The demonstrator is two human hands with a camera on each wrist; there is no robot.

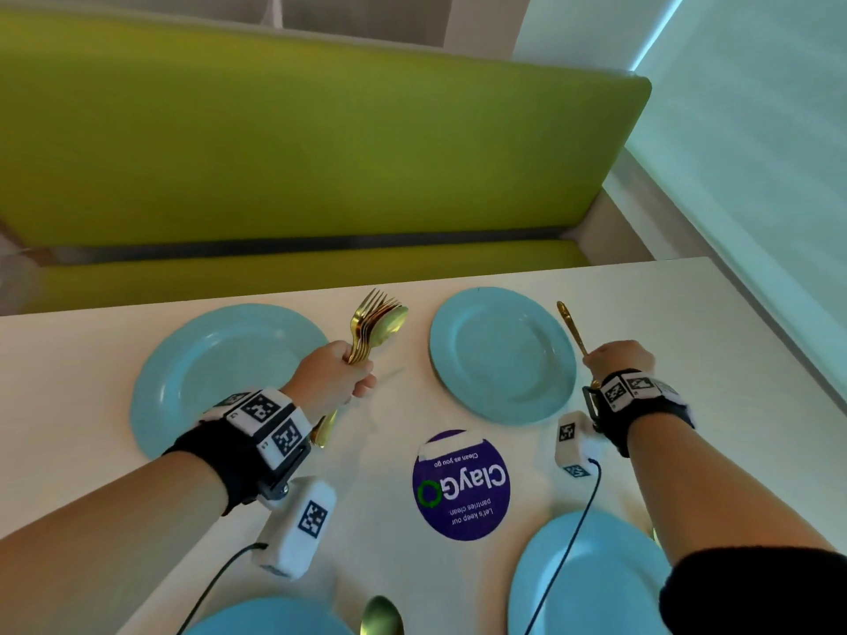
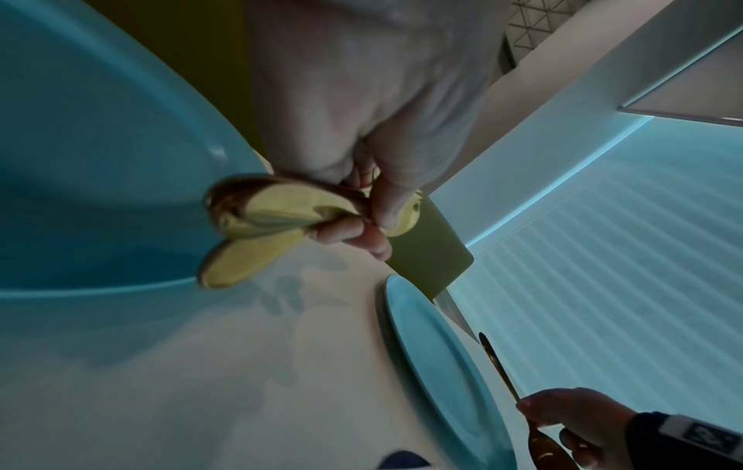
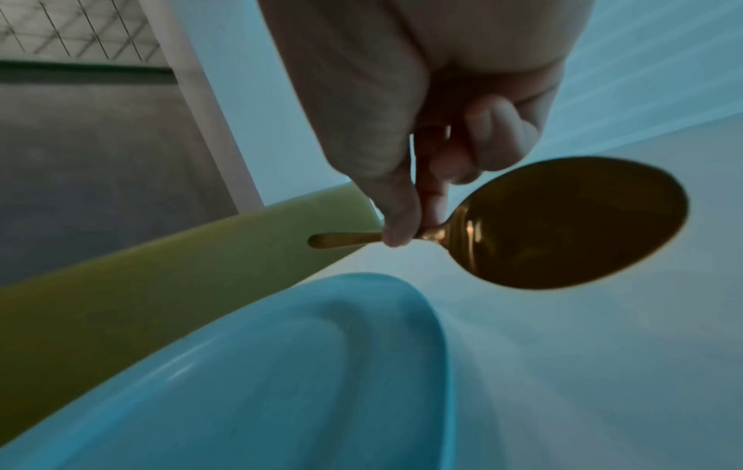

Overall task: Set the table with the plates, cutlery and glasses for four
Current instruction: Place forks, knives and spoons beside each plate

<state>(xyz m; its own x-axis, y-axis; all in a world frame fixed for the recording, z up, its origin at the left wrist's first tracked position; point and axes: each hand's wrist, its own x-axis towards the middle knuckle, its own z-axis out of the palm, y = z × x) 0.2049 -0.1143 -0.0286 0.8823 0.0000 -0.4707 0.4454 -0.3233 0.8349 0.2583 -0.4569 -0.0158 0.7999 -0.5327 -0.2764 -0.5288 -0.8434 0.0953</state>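
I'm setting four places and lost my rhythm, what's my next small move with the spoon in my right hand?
Probably lower the spoon in your right hand onto the table just right of the far right plate: it hangs beside that plate's rim.

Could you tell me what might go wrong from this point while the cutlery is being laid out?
1. The left hand grips a whole bundle of gold forks and spoons above the table; a piece could slip out and fall.
2. The right hand pinches a single spoon by its thin neck, so it may swivel or drop near the far right plate.
3. The wrist cables hang over the near plate and could snag it.
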